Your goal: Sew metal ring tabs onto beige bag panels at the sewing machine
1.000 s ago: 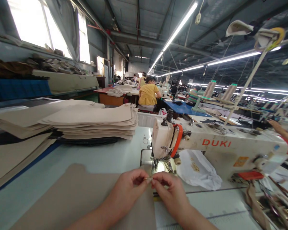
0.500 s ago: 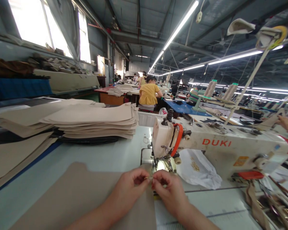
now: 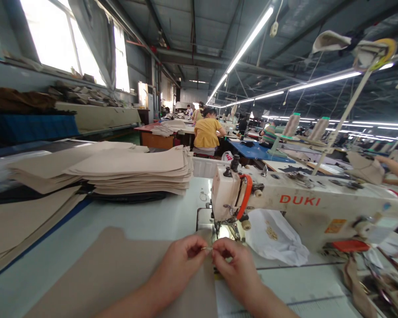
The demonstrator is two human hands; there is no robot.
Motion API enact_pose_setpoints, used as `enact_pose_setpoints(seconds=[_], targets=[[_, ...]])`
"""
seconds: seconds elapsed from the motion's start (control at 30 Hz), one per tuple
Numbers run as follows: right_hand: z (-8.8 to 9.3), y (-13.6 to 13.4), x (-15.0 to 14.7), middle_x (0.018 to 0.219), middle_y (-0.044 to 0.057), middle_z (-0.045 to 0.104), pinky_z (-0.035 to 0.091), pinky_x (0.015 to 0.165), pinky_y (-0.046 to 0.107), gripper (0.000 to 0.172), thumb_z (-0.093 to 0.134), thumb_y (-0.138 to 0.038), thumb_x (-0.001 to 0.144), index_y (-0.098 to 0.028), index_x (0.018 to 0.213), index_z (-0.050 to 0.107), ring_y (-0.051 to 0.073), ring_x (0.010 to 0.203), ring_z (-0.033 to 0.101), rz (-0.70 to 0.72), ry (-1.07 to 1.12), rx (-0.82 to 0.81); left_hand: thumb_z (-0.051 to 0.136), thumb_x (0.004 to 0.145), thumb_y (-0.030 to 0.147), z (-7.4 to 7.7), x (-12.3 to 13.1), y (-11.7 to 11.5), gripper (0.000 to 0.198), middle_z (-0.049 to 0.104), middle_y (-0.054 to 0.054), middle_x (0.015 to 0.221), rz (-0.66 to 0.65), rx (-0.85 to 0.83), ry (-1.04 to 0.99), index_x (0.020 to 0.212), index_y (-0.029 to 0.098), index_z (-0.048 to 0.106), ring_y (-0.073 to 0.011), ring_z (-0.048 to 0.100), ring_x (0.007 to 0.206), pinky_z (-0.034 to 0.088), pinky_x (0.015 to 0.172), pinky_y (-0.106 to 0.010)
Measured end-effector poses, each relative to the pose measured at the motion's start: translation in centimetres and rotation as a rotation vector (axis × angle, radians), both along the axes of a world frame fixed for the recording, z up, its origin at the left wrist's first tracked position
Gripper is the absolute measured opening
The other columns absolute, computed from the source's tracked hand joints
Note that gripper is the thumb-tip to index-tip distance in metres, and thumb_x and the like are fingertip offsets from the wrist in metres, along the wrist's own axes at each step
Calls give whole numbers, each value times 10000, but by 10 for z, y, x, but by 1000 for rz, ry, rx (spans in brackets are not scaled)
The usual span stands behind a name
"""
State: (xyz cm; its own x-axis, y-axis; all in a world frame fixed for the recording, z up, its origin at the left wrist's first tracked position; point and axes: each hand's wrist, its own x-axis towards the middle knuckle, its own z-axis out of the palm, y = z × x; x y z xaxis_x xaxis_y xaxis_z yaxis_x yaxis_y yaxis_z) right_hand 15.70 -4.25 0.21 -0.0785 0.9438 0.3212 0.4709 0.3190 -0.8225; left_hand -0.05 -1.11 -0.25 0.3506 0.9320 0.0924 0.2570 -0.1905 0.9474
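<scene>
My left hand [image 3: 182, 264] and my right hand [image 3: 237, 267] meet fingertip to fingertip just in front of the needle of a white DUKI sewing machine [image 3: 305, 207]. Both pinch a tiny thin thing between them, too small to name. Under my hands lies a flat beige fabric piece [image 3: 112, 274] on the pale table [image 3: 146, 216]. The needle area is lit by the machine's lamp.
A tall stack of beige cut pieces [image 3: 129, 172] sits at the back left, more beige sheets [image 3: 23, 221] along the left edge. A white plastic bag [image 3: 278, 236] lies behind the machine arm. Another person's hand [image 3: 396, 170] holds fabric at far right. Workers sit at distant tables.
My hands stay pinched together at the needle, barely moved. The other person's hand at the right now holds a beige piece. The view shifted slightly.
</scene>
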Motion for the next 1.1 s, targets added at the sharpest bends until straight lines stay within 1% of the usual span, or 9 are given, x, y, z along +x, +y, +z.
enact_pose_setpoints(seconds=[0.07, 0.13, 0.3, 0.4, 0.47, 0.57, 0.7, 0.97, 1.1], targets=[[-1, 1, 2, 596, -4, 574, 361, 529, 207, 139, 489, -237, 741, -164, 682, 592, 122, 554, 502, -6, 36, -36, 550, 691, 284, 2, -1, 4, 181, 646, -33, 762, -43, -10, 0, 799, 154, 613, -183, 598, 740, 477, 701, -285], [-2, 3, 5, 575, -10, 556, 349, 518, 212, 135, 492, -255, 717, -166, 661, 577, 118, 531, 478, -17, 93, -87, 556, 640, 204, 12, -4, 8, 243, 661, -47, 851, -73, -18, 83, 871, 150, 608, -193, 613, 818, 486, 753, -294], [-4, 8, 12, 499, -32, 531, 332, 477, 214, 122, 510, -285, 637, -172, 632, 556, 107, 462, 454, -74, 293, -256, 530, 554, 104, 56, -16, 10, 397, 665, -66, 936, -121, 51, 566, 940, 139, 617, -236, 619, 897, 489, 792, -330], [-2, 10, 13, 471, -42, 543, 351, 479, 211, 116, 537, -281, 608, -173, 637, 565, 110, 457, 487, -86, 343, -351, 526, 629, 144, 68, -22, 5, 404, 663, -88, 1045, -180, 193, 719, 1022, 154, 618, -255, 608, 994, 462, 890, -362], [1, 10, 15, 467, -50, 549, 366, 485, 209, 101, 550, -269, 606, -173, 630, 565, 107, 457, 505, -80, 345, -405, 515, 709, 195, 60, -26, 1, 429, 626, -106, 1179, -192, 304, 725, 1131, 161, 584, -251, 562, 1110, 420, 976, -369], [6, 10, 18, 483, -59, 565, 392, 481, 205, 70, 551, -244, 612, -175, 618, 554, 98, 438, 520, -70, 347, -470, 477, 820, 300, 31, -29, -7, 504, 470, -130, 1391, -195, 416, 739, 1303, 154, 470, -259, 417, 1286, 338, 1070, -419], [12, 11, 18, 467, -65, 572, 391, 441, 185, 30, 539, -168, 628, -174, 601, 548, 84, 395, 520, -50, 312, -567, 437, 874, 349, 1, -32, -15, 570, 351, -120, 1469, -216, 457, 777, 1401, 155, 340, -257, 337, 1341, 301, 1100, -450], [17, 28, 2, 444, -65, 579, 365, 381, 139, 147, 559, -63, 676, -157, 563, 551, 59, 344, 526, -29, 212, -725, 449, 867, 347, 1, -31, -19, 644, 341, -148, 1470, -186, 447, 785, 1432, 113, 247, -254, 339, 1340, 313, 1096, -448], [20, 34, -1, 427, -66, 566, 335, 336, 127, 233, 500, -8, 700, -153, 518, 523, 51, 316, 509, -12, 167, -761, 484, 846, 326, -1, -32, -18, 608, 393, -139, 1444, -170, 467, 754, 1400, 140, 317, -256, 380, 1315, 332, 1086, -440]])
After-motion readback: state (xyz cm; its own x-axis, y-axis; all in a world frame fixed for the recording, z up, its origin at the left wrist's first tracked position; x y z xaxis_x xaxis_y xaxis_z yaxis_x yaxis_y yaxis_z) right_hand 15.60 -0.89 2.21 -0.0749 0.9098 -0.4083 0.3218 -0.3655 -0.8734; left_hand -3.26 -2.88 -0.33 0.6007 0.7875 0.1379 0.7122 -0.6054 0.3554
